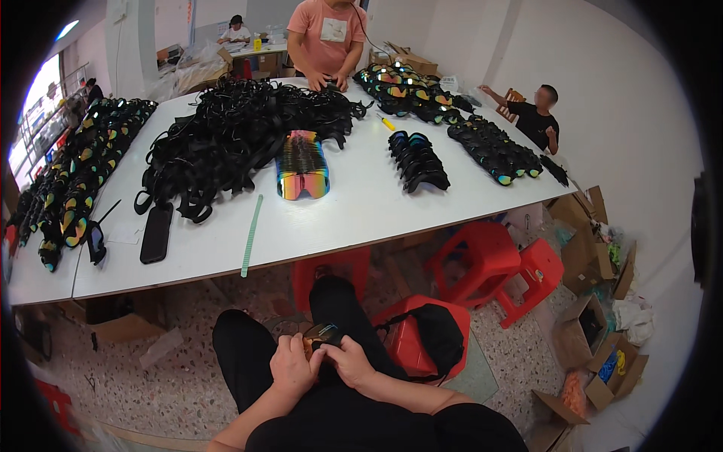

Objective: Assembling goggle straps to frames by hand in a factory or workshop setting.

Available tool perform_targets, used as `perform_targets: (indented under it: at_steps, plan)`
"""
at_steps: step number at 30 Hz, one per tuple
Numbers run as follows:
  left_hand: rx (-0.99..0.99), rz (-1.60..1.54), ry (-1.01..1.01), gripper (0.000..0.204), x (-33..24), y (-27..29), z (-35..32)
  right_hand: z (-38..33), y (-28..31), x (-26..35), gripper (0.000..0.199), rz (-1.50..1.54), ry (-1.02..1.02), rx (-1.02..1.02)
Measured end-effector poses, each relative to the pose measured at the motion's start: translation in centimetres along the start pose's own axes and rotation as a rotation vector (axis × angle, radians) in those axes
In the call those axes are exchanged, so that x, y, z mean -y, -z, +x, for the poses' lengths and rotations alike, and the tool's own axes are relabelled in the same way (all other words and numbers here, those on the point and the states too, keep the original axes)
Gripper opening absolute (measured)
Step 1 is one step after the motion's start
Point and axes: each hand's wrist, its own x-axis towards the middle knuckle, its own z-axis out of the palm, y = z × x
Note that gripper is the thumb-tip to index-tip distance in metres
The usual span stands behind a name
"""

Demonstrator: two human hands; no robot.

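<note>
My left hand [294,364] and my right hand [349,362] are closed on the two sides of a pair of dark goggles [325,332], held low over my lap. An orange-gold glint of lens shows beside my left fingers; the rest is partly covered. On the white table [361,218] ahead lies a stack of mirrored rainbow lenses [303,169]. To its right sits a row of black goggle frames [418,162]. Behind the lenses spreads a large heap of black straps [226,132].
Rows of finished-looking goggles [98,166] line the table's left, with more goggles [493,147] at right. A black phone [156,233] and a green strip [252,235] lie near the front edge. Red stools [478,260] stand below. A person in pink [329,38] works across the table.
</note>
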Motion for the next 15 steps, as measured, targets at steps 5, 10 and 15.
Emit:
perform_targets:
  at_steps: [5, 10, 15]
  plan:
    - [-0.024, -0.020, -0.026, 0.057, -0.5, 0.5, -0.9, 0.2, 0.8, -1.5, 0.016, -0.298, 0.127, 0.006]
    - [0.018, 0.009, 0.034, 0.062, -0.9, 0.9, 0.5, 0.6, -0.6, 1.0, 0.023, -0.470, 0.179, 0.034]
    - [-0.161, -0.027, -0.139, 0.064, -1.7, 2.2, 3.3, 0.3, -1.9, 3.6, 0.023, -0.322, 0.257, 0.102]
